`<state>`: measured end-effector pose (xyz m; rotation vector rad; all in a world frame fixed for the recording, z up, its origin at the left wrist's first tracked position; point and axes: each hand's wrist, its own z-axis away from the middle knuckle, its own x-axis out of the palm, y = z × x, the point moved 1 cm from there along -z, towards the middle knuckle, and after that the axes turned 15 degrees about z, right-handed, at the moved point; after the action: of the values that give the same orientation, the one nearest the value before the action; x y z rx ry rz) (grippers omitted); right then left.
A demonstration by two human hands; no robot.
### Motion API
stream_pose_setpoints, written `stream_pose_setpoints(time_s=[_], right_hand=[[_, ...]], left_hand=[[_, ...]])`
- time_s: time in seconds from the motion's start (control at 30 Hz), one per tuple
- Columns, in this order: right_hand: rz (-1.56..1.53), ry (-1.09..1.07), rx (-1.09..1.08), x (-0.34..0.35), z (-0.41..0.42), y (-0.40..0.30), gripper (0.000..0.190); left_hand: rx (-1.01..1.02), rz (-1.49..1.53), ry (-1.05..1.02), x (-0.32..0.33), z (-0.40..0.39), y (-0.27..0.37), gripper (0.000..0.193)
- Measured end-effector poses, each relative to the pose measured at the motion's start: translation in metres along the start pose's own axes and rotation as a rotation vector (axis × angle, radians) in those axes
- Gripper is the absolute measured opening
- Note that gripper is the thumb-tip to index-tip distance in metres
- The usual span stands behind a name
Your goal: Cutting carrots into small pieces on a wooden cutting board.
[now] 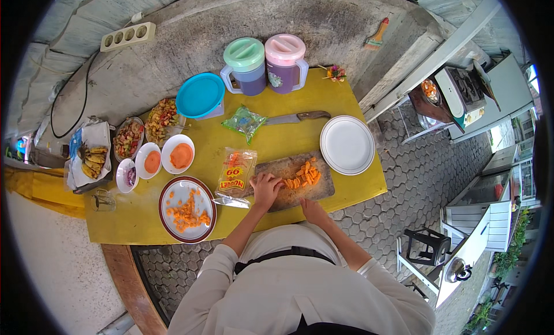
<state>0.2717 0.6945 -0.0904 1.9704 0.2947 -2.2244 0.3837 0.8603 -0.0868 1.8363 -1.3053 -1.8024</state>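
Note:
A worn wooden cutting board [279, 201] lies at the table's front edge. Sliced orange food pieces [308, 175], perhaps sausage, are heaped on its right half. My left hand [266, 188] rests on the board's left side, fingertips bent down and pinching an orange piece at the end of the row. Close to the board's front edge, my right hand [314, 212] is closed, seemingly around a knife handle; the blade cannot be made out. Left of the board lies an opened printed plastic packet [235, 175] with orange sticks inside. A brown-rimmed plate [165, 220] holds chopped orange pieces.
On the yellow table [277, 105] are a wooden-handled knife [298, 117], a green plastic bag [244, 122], stacked white plates [347, 144] and two lidded pitchers [253, 77]. Small white bowls [188, 140], chopped-food dishes [129, 138], bananas [94, 161] and a glass [103, 201] stand left.

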Motion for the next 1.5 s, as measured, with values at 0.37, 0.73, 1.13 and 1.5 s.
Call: stream_pose_setpoints(time_s=[0.37,0.73,1.13,1.5], right_hand=[[-0.174,-0.165,0.054,0.005,-0.01,0.002,0.023],[-0.362,0.065,0.062,0.009,-0.002,0.011,0.023],[-0.174,0.207,0.002,0.007,0.003,0.001,0.018],[-0.175,-0.128,0.098,-0.042,-0.014,0.001,0.027]], left_hand=[[0.018,-0.016,0.038,0.0,0.001,0.001,0.015],[0.057,-0.033,0.041,-0.005,0.008,0.003,0.015],[0.097,-0.033,-0.03,-0.01,0.005,-0.001,0.015],[0.096,-0.036,0.034,-0.004,0.009,-0.008,0.014]])
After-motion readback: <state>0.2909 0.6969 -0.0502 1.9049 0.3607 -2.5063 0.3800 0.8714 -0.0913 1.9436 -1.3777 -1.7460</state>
